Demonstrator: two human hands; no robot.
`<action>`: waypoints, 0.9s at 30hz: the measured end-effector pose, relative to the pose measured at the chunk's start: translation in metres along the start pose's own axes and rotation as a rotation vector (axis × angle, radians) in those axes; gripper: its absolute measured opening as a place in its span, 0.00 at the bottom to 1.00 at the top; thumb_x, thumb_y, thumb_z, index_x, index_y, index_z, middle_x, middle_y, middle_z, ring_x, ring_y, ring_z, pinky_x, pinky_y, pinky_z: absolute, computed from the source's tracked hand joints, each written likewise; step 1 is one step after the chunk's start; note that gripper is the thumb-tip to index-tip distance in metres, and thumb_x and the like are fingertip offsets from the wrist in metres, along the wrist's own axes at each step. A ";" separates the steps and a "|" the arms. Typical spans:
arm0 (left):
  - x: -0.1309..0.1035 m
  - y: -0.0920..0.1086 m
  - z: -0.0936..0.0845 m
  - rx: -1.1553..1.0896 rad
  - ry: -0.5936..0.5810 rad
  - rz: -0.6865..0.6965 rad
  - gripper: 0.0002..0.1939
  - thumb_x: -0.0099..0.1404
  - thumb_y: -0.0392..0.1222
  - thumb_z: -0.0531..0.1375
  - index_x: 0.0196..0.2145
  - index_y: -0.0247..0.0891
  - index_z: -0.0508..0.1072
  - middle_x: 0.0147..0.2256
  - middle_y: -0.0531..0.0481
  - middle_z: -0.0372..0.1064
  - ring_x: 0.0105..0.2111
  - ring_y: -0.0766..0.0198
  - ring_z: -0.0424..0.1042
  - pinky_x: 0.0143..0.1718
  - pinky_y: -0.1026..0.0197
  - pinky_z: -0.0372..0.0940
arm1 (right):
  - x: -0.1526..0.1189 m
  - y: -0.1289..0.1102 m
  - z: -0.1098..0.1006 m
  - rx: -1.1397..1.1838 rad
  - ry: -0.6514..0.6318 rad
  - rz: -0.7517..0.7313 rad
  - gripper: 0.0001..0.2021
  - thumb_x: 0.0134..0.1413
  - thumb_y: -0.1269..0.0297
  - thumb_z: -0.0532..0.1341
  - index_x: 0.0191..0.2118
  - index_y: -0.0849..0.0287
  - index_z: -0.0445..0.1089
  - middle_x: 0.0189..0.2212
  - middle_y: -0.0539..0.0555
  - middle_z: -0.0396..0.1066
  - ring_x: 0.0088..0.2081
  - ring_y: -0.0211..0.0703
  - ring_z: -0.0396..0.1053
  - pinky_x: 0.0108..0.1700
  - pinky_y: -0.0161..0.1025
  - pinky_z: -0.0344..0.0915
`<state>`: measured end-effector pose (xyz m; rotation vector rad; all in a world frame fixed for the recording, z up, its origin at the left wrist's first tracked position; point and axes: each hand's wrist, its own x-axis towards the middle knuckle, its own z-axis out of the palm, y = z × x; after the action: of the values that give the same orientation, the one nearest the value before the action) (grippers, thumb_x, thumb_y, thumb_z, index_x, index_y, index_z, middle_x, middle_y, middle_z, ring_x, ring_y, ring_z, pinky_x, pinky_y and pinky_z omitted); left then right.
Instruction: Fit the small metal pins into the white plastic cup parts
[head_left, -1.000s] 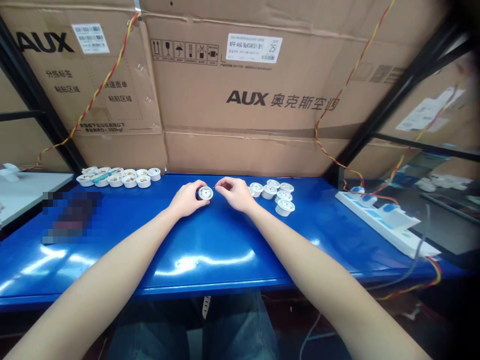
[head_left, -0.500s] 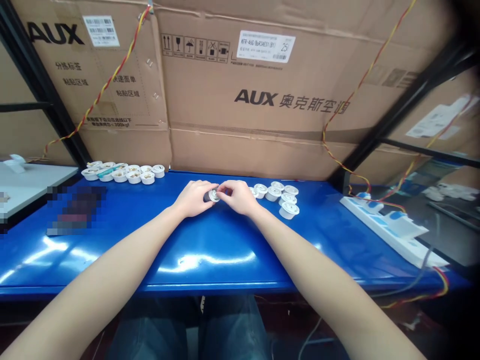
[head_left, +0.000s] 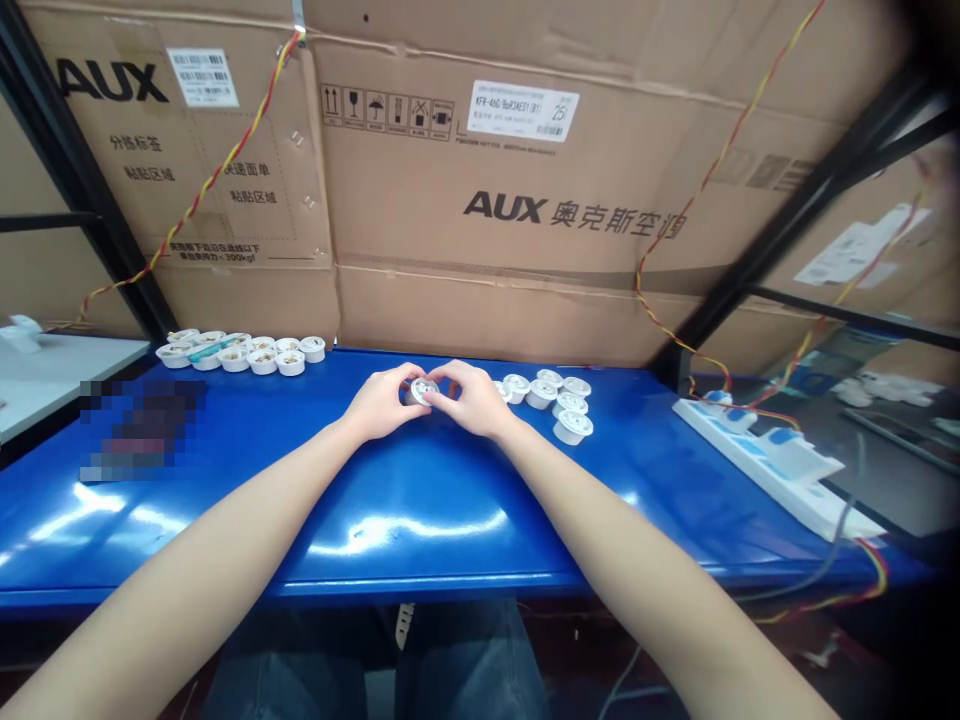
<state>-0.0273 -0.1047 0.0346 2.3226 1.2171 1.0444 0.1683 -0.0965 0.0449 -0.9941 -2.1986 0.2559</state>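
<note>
Near the middle of the blue table, both my hands close round one small round white cup with a pale top. My left hand grips it from the left, thumb at the near side and fingers behind. From the right, my right hand pinches its rim between thumb and fingers. Just beyond the right hand stand several similar white cups, the nearest one partly hidden by that hand. To the left, several white cups stand in two rows, with small brownish contents showing in some.
A teal tool-like strip lies across the left cups. A blurred dark object rests at the table's left. At the right edge is a white power strip with plugs and cables. Large cardboard boxes form the back wall.
My right thumb and fingers have spread round the cup's rim, and more of its top shows. The camera view has shifted slightly; the other cups stay in place.
</note>
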 end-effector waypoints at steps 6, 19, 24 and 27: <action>0.000 -0.003 0.002 -0.078 -0.040 -0.026 0.21 0.54 0.51 0.66 0.42 0.42 0.67 0.41 0.51 0.76 0.39 0.57 0.76 0.41 0.57 0.69 | -0.002 -0.002 0.000 -0.030 -0.074 0.047 0.21 0.49 0.55 0.67 0.49 0.53 0.69 0.41 0.51 0.76 0.35 0.42 0.71 0.42 0.39 0.63; -0.001 -0.017 -0.002 0.158 -0.073 -0.014 0.18 0.59 0.48 0.61 0.47 0.43 0.70 0.48 0.49 0.73 0.47 0.53 0.72 0.51 0.52 0.65 | 0.000 0.039 -0.026 -0.547 -0.113 0.254 0.17 0.52 0.55 0.65 0.44 0.60 0.73 0.41 0.64 0.76 0.46 0.61 0.67 0.47 0.52 0.62; -0.001 -0.023 -0.002 0.189 -0.060 -0.080 0.21 0.60 0.46 0.60 0.51 0.44 0.70 0.50 0.47 0.71 0.51 0.52 0.69 0.55 0.50 0.62 | -0.001 0.028 -0.018 -0.382 -0.195 0.071 0.16 0.53 0.58 0.65 0.47 0.57 0.72 0.45 0.61 0.75 0.48 0.57 0.68 0.50 0.49 0.63; -0.002 -0.024 -0.003 0.197 -0.070 -0.097 0.22 0.59 0.42 0.59 0.53 0.46 0.70 0.52 0.48 0.69 0.53 0.53 0.69 0.57 0.51 0.61 | -0.001 0.018 -0.014 -0.277 -0.241 -0.043 0.15 0.54 0.60 0.64 0.48 0.55 0.71 0.46 0.58 0.73 0.48 0.53 0.69 0.49 0.45 0.64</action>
<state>-0.0436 -0.0921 0.0224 2.3944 1.4475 0.8366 0.1888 -0.0865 0.0468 -1.1101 -2.5223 0.0523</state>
